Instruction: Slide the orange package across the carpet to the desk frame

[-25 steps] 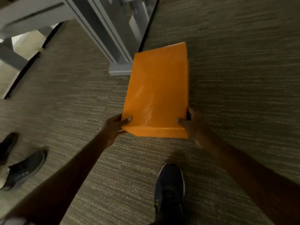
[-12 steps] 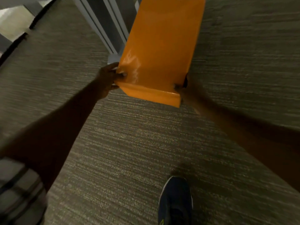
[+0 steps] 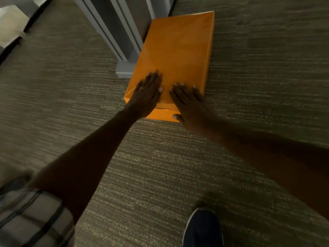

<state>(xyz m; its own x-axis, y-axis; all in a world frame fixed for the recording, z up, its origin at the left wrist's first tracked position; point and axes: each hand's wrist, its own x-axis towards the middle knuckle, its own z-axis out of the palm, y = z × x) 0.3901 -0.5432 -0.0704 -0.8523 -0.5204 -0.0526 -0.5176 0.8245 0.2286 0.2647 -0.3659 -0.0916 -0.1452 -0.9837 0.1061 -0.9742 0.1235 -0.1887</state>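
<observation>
The orange package (image 3: 178,49) lies flat on the grey striped carpet (image 3: 160,166), its long left side against the foot of the grey desk frame (image 3: 124,68). My left hand (image 3: 146,93) rests palm down on the package's near left part, fingers spread. My right hand (image 3: 188,102) lies flat on the near right part, its thumb hooked over the near edge. Neither hand grips the package; both press on top of it.
The desk frame's grey upright beams (image 3: 114,27) rise at the top centre. A dark blue shoe (image 3: 203,229) stands at the bottom right. A plaid sleeve (image 3: 32,216) fills the bottom left corner. Pale flooring (image 3: 10,25) shows at the top left.
The package was held by its near corners with the near end raised; it now lies flat by the frame foot. Both hands have let go of the corners and moved onto its top.
</observation>
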